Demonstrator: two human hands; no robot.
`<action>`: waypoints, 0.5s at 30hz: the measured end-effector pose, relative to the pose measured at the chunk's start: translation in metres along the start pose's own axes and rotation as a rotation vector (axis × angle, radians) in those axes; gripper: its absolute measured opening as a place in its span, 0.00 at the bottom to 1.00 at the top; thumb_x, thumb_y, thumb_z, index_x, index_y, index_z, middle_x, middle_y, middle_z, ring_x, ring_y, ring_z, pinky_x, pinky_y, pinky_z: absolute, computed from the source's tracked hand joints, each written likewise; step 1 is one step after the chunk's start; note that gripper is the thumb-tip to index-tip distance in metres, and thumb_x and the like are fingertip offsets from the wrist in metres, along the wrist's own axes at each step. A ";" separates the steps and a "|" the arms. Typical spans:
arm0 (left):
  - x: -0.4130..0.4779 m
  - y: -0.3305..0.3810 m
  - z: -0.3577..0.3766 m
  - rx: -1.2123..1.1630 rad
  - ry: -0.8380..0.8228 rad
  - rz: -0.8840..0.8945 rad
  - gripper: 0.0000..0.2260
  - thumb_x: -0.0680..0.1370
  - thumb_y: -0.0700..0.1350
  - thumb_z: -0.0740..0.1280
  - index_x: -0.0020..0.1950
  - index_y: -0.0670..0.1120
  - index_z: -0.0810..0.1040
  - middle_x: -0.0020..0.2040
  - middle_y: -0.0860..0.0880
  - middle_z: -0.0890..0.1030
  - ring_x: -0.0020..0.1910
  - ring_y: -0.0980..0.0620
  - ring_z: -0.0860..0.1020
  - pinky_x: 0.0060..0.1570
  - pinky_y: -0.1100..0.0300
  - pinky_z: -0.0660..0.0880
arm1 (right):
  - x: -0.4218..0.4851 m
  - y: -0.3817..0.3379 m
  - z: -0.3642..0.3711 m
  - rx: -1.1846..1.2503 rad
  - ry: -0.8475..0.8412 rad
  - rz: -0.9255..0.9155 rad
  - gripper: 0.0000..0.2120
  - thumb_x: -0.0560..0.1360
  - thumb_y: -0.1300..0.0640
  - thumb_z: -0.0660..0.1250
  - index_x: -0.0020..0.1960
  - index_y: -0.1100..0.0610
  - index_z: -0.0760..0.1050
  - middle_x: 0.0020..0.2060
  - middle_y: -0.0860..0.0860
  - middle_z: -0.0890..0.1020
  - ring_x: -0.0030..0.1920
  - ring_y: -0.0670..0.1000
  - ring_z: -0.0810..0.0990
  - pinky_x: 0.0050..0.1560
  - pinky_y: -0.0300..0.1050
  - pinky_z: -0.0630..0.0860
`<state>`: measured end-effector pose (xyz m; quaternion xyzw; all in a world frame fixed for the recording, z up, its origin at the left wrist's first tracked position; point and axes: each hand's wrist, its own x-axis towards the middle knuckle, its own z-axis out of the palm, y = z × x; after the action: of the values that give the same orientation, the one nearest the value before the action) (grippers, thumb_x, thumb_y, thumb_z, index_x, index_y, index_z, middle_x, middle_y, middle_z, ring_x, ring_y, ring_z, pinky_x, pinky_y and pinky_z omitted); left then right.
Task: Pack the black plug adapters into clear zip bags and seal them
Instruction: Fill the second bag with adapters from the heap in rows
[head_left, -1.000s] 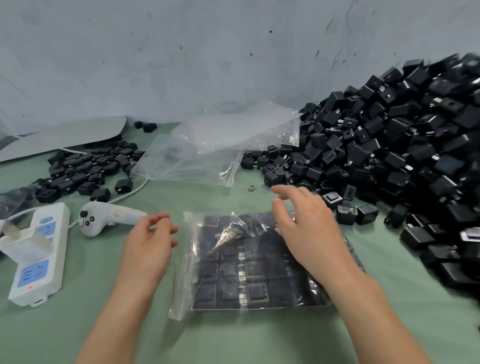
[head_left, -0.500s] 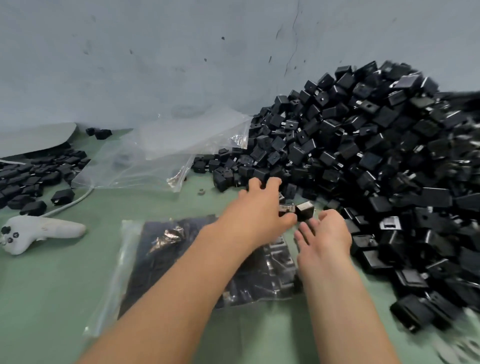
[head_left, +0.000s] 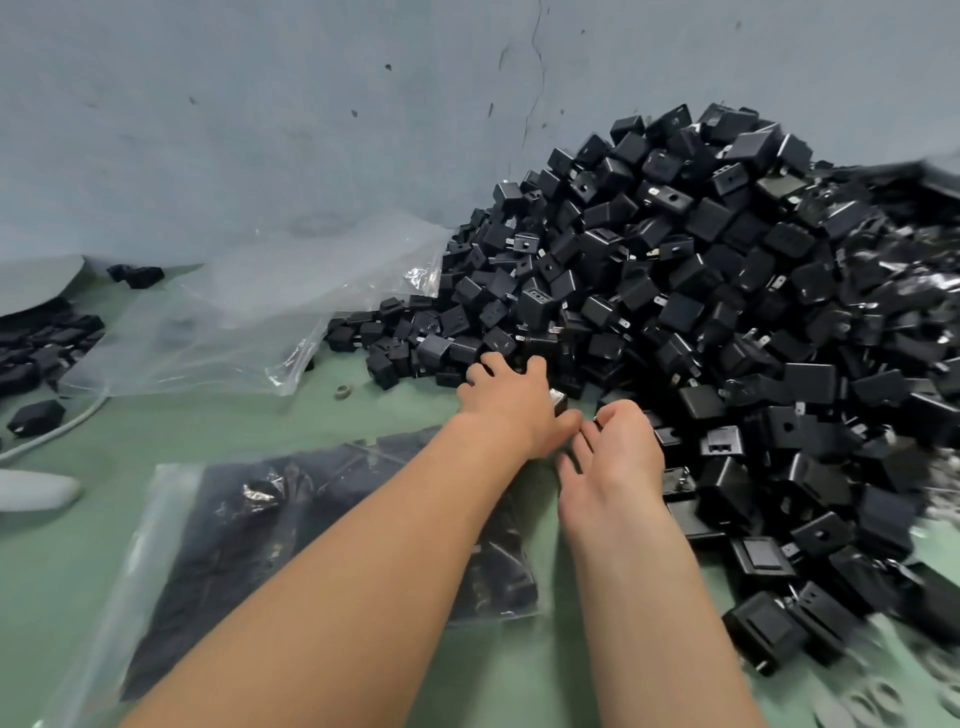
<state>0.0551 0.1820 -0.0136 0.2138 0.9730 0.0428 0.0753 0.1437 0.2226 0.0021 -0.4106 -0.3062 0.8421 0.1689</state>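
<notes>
Black plug adapters (head_left: 727, 291) lie heaped against the wall on the right of the green table (head_left: 62, 571). A filled zip bag (head_left: 270, 519) lies flat nearer, partly under the left forearm. The left hand (head_left: 511, 405) rests with bent fingers on the heap's foot (whether it grips the adapter (head_left: 559, 401) by its thumb I cannot tell). The right hand (head_left: 618, 452), just beside, is relaxed, fingertips near the left thumb.
</notes>
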 end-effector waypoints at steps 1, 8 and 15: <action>0.002 0.002 0.001 -0.009 0.010 -0.014 0.32 0.77 0.67 0.61 0.72 0.48 0.62 0.71 0.35 0.62 0.68 0.34 0.64 0.64 0.43 0.65 | 0.000 0.000 0.000 -0.004 0.004 0.003 0.08 0.78 0.61 0.57 0.53 0.63 0.72 0.67 0.60 0.74 0.68 0.61 0.73 0.70 0.58 0.68; 0.011 0.004 0.001 -0.084 0.030 -0.078 0.26 0.76 0.63 0.62 0.70 0.52 0.68 0.69 0.39 0.64 0.66 0.35 0.65 0.65 0.45 0.64 | 0.004 0.002 -0.001 0.018 0.030 0.018 0.13 0.78 0.61 0.58 0.59 0.67 0.69 0.63 0.55 0.75 0.67 0.58 0.72 0.70 0.59 0.67; 0.005 0.018 0.010 -0.073 0.089 -0.109 0.25 0.78 0.61 0.61 0.69 0.49 0.66 0.67 0.38 0.62 0.63 0.38 0.66 0.48 0.48 0.66 | 0.000 0.003 0.002 0.109 0.024 -0.002 0.09 0.78 0.62 0.57 0.42 0.57 0.72 0.48 0.53 0.83 0.42 0.52 0.79 0.51 0.49 0.77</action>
<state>0.0595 0.2005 -0.0224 0.1553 0.9834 0.0836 0.0418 0.1419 0.2197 0.0009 -0.4106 -0.2582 0.8524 0.1953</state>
